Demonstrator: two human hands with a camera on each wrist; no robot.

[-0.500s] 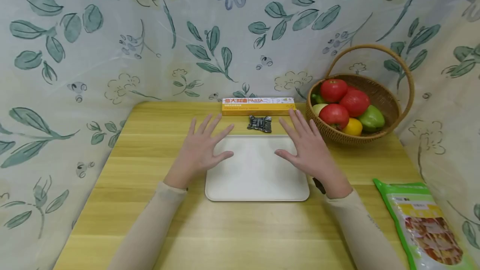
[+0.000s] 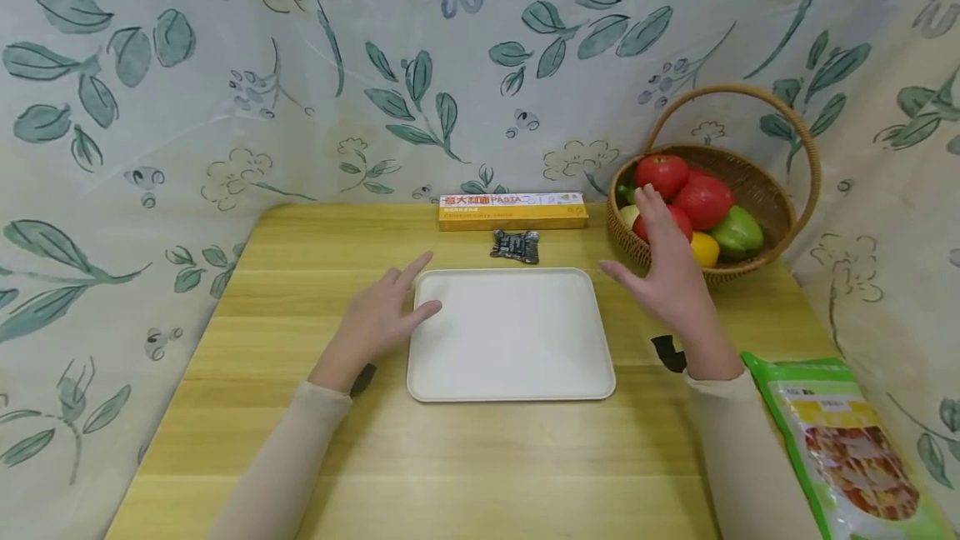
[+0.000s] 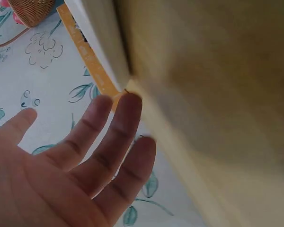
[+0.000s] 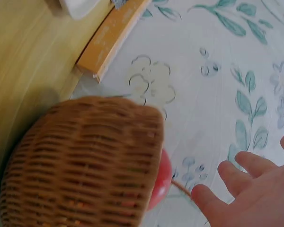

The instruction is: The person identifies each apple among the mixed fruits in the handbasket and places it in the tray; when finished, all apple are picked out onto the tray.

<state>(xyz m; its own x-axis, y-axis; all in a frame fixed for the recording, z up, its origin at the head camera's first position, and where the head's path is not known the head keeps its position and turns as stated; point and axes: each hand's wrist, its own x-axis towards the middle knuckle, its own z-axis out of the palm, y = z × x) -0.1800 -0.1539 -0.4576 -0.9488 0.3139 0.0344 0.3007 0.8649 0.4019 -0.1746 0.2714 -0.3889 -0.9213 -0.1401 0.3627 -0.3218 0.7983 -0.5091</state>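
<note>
A white rectangular tray [image 2: 510, 336] lies flat on the wooden table. My left hand [image 2: 378, 315] hovers by its left edge, fingers spread and holding nothing; the left wrist view shows the open palm and fingers [image 3: 113, 151] beside the tray's side. My right hand [image 2: 667, 273] is raised in front of the wicker basket [image 2: 772, 198], its fingers extended and overlapping the fruit in the head view. Red tomatoes [image 2: 705, 200], a green pepper [image 2: 738, 232] and a yellow fruit [image 2: 703, 250] fill the basket. In the right wrist view the spread fingers [image 4: 236, 177] stand beside the basket, holding nothing.
Behind the tray sits a yellow and white pasta box [image 2: 513, 212], with a small black wrapped packet [image 2: 515, 246] before it. A green-edged food bag [image 2: 855, 448] lies at the right edge. Floral cloth [image 2: 300, 107] hangs behind the table.
Both hands have moved apart from above the tray. The left went left and slightly down to the tray's edge; the right went right and up toward the basket.
</note>
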